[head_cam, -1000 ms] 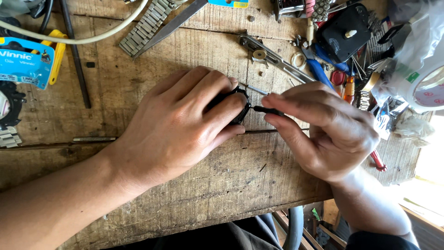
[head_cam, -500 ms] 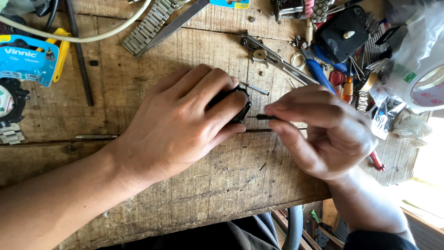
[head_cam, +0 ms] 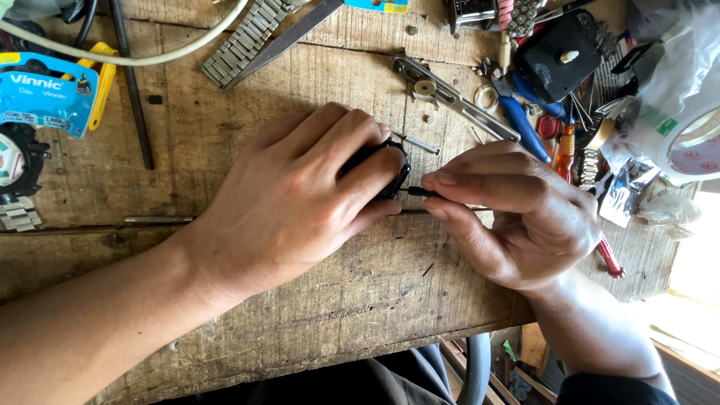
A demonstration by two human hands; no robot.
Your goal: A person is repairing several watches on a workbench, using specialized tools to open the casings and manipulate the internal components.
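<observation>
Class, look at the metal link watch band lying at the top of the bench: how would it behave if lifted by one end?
The metal link watch band would probably drape limply, since it is made of many small jointed links. Being metal, it likely feels heavy for its size. Lying flat, it seems unlikely to roll.

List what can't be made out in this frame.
- Black object: head view, mostly covered by the left hand; its kind is unclear.
- Thin tool: only the tip shows; the right hand hides the rest.
- Metal band: cut off by the top edge.
- Small parts at top right: too small to identify.
</observation>
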